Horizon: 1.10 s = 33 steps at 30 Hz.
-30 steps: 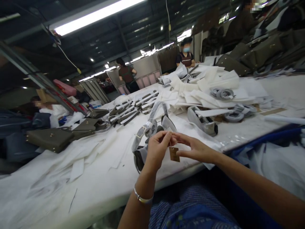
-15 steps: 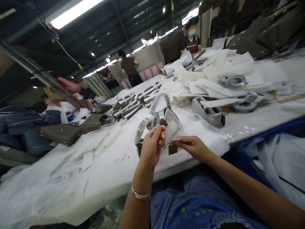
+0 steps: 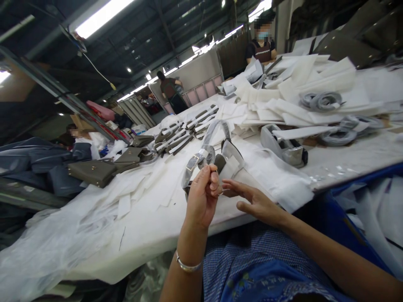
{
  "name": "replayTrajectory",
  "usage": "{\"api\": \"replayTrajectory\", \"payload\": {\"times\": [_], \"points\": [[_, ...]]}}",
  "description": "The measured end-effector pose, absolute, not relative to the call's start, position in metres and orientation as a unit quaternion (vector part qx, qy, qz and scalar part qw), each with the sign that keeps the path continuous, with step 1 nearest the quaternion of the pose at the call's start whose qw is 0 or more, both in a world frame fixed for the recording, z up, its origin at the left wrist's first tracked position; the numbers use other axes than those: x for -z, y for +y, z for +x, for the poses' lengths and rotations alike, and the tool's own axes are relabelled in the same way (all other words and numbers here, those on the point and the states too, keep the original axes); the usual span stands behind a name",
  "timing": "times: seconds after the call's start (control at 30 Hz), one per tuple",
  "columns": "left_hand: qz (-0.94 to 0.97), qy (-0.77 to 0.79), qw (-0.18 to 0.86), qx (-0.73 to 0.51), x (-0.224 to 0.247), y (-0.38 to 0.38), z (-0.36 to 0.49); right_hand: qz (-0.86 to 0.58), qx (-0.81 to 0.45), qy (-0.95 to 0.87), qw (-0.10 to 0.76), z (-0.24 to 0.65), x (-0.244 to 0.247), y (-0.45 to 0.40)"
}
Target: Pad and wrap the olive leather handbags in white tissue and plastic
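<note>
My left hand (image 3: 204, 191) is closed in a pinch at the middle, in front of a plastic-wrapped strap with a buckle (image 3: 197, 161). What its fingertips hold is too small to make out. My right hand (image 3: 252, 201) is just to the right, thumb and fingers apart, with nothing visible between them. Behind the hands, a wrapped bag piece with a white sheet (image 3: 233, 157) lies on the white-covered table (image 3: 151, 222). A looped, plastic-wrapped handle (image 3: 217, 128) rises beyond my left hand.
A wrapped strap bundle (image 3: 281, 144) and coiled straps (image 3: 338, 136) lie right, below piled white sheets (image 3: 292, 92). Olive bags (image 3: 91, 172) and blue-grey pieces (image 3: 37, 163) are left. One person (image 3: 262, 50) stands beyond the table; another (image 3: 171, 90) stands farther back.
My right hand has opened and its thumb has spread from the fingers. The small brown piece that hung between the hands no longer shows. The view has shifted slightly.
</note>
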<state>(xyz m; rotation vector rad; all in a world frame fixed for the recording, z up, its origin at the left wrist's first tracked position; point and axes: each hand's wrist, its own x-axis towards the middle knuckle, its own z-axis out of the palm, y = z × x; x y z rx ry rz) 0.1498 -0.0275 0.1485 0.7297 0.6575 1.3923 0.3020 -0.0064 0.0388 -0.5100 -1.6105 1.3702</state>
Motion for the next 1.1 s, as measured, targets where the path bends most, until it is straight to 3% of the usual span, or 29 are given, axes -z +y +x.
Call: {"api": "replayTrajectory", "payload": {"times": [0.17,0.3,0.53,0.67,0.9,1.1], "points": [[0.384,0.323,0.612,-0.612,-0.148,-0.037,0.147,-0.285,-0.589,-0.579,0.487,0.287,-0.047,-0.016],[0.485,0.411,0.494,-0.593,-0.145,-0.042,0.119,-0.287,-0.666,-0.505,0.469,0.292,-0.056,-0.015],[0.570,0.557,0.214,-0.565,-0.139,-0.017,0.045,-0.383,-0.513,-0.655,0.402,0.285,-0.081,0.019],[0.596,0.561,0.294,-0.493,-0.134,0.013,0.015,-0.388,-0.429,-0.719,0.385,0.264,-0.090,0.036],[0.654,0.455,0.516,-0.315,-0.136,0.048,0.003,-0.362,-0.418,-0.737,0.389,0.230,-0.097,0.045],[0.645,0.418,0.583,-0.263,-0.131,0.064,0.007,-0.353,-0.424,-0.730,0.402,0.224,-0.094,0.052]]}}
